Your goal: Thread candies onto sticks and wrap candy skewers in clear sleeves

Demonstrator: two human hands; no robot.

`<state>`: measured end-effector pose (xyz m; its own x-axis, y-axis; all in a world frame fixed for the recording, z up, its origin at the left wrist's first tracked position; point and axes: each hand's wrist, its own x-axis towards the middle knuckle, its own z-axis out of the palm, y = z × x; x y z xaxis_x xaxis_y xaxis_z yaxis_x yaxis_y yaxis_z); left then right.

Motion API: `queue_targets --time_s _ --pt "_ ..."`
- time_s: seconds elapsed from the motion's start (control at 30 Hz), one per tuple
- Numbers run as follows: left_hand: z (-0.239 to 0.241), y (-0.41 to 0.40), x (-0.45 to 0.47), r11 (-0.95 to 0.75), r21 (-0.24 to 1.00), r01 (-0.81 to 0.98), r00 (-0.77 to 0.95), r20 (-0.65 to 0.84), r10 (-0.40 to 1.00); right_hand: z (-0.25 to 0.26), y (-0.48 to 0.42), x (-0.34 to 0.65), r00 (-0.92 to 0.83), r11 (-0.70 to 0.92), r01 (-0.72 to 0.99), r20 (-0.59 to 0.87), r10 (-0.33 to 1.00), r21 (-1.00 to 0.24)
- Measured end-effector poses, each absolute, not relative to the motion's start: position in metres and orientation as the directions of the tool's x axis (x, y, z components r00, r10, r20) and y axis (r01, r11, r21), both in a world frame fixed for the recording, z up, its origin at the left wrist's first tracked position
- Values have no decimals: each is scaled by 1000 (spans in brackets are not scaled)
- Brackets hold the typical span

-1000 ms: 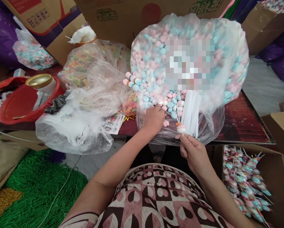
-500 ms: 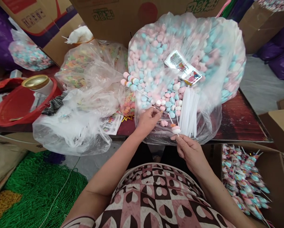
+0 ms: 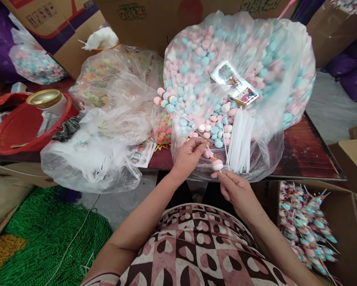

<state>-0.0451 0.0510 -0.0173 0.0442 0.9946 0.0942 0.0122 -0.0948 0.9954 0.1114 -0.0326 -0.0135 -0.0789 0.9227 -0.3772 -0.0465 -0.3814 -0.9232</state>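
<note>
My right hand (image 3: 233,186) is closed on the lower end of a thin white stick carrying a pink-and-white marshmallow (image 3: 217,164) with a small orange gummy candy (image 3: 213,159) above it. At the stick's upper end, my left hand (image 3: 192,155) pinches another small orange gummy candy (image 3: 207,143). A few pink marshmallows (image 3: 207,153) lie close by on the plastic. Just beyond my hands, loose pink, blue and white marshmallows (image 3: 217,130) spill from a big clear bag (image 3: 268,75). A bundle of white sticks (image 3: 240,141) lies to their right.
Filled marshmallow skewers (image 3: 166,99) rest left of the loose marshmallows. Further left are bags of gummy candies (image 3: 101,79), a clear bag of white sticks (image 3: 92,167) and a red basket (image 3: 14,131). A cardboard box (image 3: 345,222) of wrapped skewers stands below the table at right.
My left hand has moved slightly right, bringing the gummy candy to the stick's tip. My right hand has shifted a little left, tilting the stick toward my left hand.
</note>
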Motion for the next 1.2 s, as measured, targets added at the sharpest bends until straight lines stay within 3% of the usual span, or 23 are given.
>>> queue_targets --time_s 0.1,0.17,0.3,0.4,0.5,0.57,0.63,0.7,0.77,0.83,1.0,1.2 --pt "-15 48 -50 -316 878 360 63 315 947 -10 -32 110 -83 -430 -111 -423 902 -896" --pt "-13 47 -52 -427 755 497 122 426 896 -6 -32 109 -87 -456 -153 -447 890 -877" --pt "-13 47 -50 -542 539 645 211 556 804 -1 -34 109 -91 -469 -195 -460 883 -861" --pt "-13 46 -47 -540 500 677 206 575 792 0 -36 107 -86 -464 -192 -456 886 -865" --pt "-11 46 -46 -527 546 651 198 548 813 0 -37 103 -83 -462 -184 -455 887 -868" --pt "-10 46 -46 -462 685 563 152 463 873 0 -37 102 -86 -449 -172 -441 894 -877" --pt "-9 48 -45 -323 872 369 82 315 945 0 -36 103 -87 -426 -152 -417 905 -892" --pt "-9 49 -43 -168 979 117 51 163 985 -1 -35 104 -83 -403 -137 -395 915 -905" --pt "-10 50 -40 -64 995 -73 58 68 996 -1 -34 104 -77 -392 -133 -385 920 -910" --pt "-11 51 -39 -27 988 -153 55 36 998 -1 -35 104 -73 -395 -142 -388 919 -908" --pt "-16 49 -40 -146 988 45 -34 147 989 0 -36 102 -87 -419 -168 -409 908 -893" --pt "-17 44 -42 -208 937 281 -4 218 976 -1 -39 100 -87 -432 -143 -424 902 -890"
